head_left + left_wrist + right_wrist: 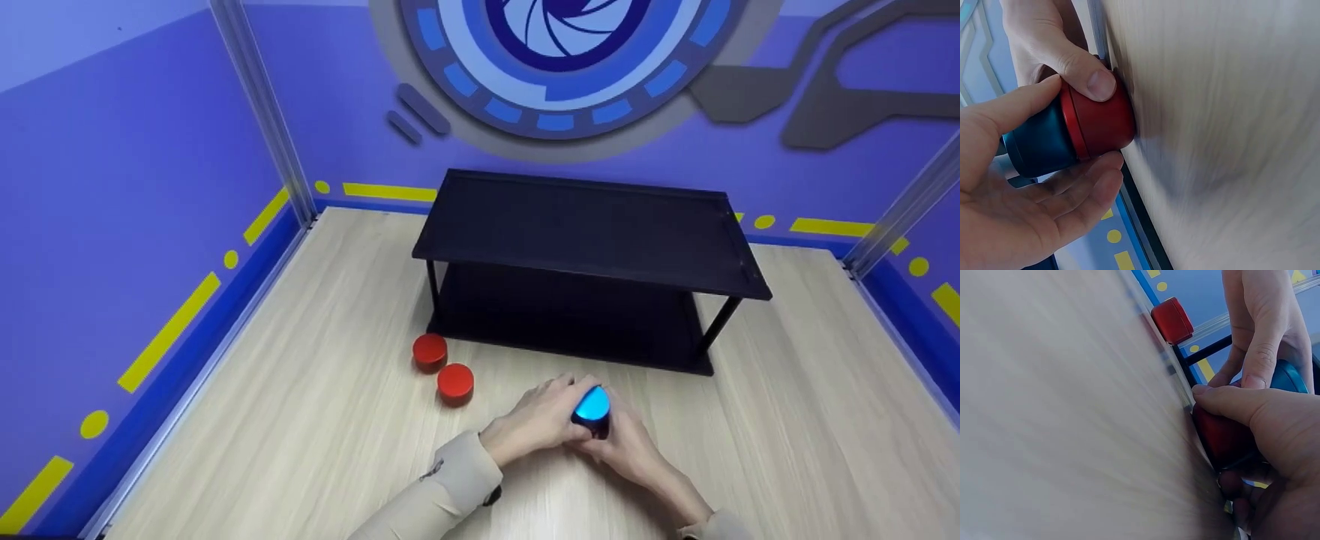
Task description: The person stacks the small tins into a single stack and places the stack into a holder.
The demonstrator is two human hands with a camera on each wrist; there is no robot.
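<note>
Before the black two-tier shelf (585, 229), left-hand grip (541, 416) clasps a glossy blue cylinder (593, 406), right-hand grip (628, 446) the red cylinder (1103, 122) beneath, seemingly for steadiness.

Enclosed by purple walls (150, 195), trimmed low with blue bands (193, 360) and yellow dashes (170, 332). Joined at corners by metal posts (264, 109). Decorated behind with a round emblem (555, 86). Spread below with pale wood (300, 405). Furnished with a black shelf (592, 229).

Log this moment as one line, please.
left hand, right hand: around blue canister atop red canister | two more red canisters: left of hands | black shelf: beyond
</note>
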